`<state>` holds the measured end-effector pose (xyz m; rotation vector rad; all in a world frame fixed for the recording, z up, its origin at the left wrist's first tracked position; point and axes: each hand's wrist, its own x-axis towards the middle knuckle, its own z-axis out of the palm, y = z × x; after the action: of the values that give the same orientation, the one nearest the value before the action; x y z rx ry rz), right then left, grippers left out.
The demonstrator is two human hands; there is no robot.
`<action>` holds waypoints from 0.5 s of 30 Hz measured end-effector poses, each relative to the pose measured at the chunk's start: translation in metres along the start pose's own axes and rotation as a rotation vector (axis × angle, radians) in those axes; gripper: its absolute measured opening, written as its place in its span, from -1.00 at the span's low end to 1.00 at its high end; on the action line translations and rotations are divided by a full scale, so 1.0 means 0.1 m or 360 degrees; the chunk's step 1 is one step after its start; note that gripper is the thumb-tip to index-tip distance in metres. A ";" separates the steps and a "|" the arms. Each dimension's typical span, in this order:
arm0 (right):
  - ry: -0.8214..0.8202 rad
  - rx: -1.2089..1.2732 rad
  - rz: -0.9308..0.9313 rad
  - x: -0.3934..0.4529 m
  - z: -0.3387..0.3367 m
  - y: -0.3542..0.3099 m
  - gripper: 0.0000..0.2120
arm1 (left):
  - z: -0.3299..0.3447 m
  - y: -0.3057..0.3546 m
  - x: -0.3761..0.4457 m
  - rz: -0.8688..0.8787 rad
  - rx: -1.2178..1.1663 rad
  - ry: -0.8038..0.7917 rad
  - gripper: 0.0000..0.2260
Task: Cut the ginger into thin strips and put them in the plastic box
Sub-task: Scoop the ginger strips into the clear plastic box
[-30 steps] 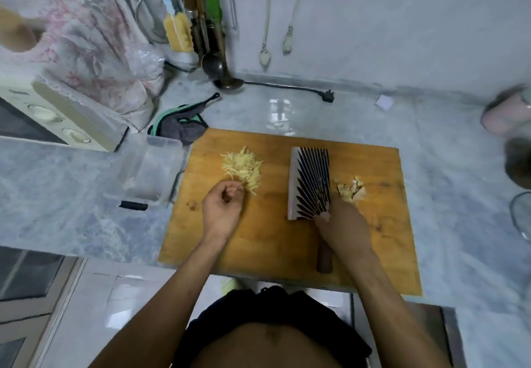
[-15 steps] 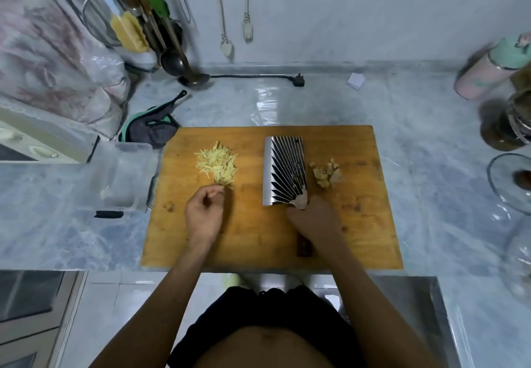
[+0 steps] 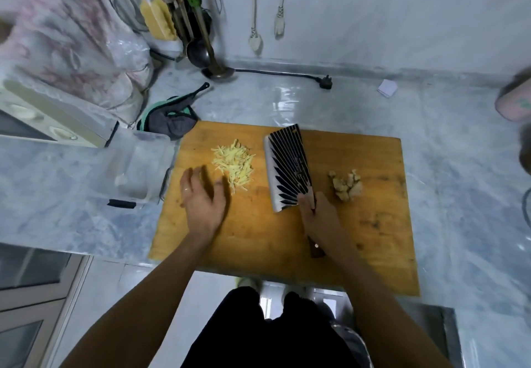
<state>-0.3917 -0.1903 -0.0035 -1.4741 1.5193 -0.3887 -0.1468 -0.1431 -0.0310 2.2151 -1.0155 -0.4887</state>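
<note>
Here left hand (image 3: 202, 196) spreads beside ginger strips (image 3: 233, 163); right hand (image 3: 319, 216) grips cleaver (image 3: 287, 166).

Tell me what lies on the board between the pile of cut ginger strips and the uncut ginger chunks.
The cleaver lies there, blade flat on the cutting board, between the ginger strips and the ginger chunks. The right hand holds its handle. The head view shows this.

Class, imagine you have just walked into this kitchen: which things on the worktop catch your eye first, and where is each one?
The wooden chopping board fills the middle of the grey worktop. On it lies a broad cleaver with a dark striped blade, its handle gripped by the right hand. Left of the blade sits a pile of pale ginger strips beside the open left hand; right of it, a rough lump of ginger.
</note>
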 end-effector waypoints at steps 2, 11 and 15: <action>0.0019 -0.0024 -0.0022 0.06 0.07 0.00 -0.58 | 0.10 0.02 0.13 0.0050 0.0114 -0.0054 -0.40; -0.0165 -0.0269 -0.0160 0.60 0.05 -0.11 -0.59 | 0.28 0.18 0.85 0.0198 0.0088 -0.0126 -0.37; -0.0190 -0.0330 -0.0248 0.58 0.07 -0.11 -0.64 | 0.39 0.27 0.78 0.0352 -0.0072 -0.0304 -0.44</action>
<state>-0.3695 -0.2421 -0.0209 -1.7534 1.3868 -0.2349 -0.1337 -0.2322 -0.0461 2.0141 -1.3184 -0.6238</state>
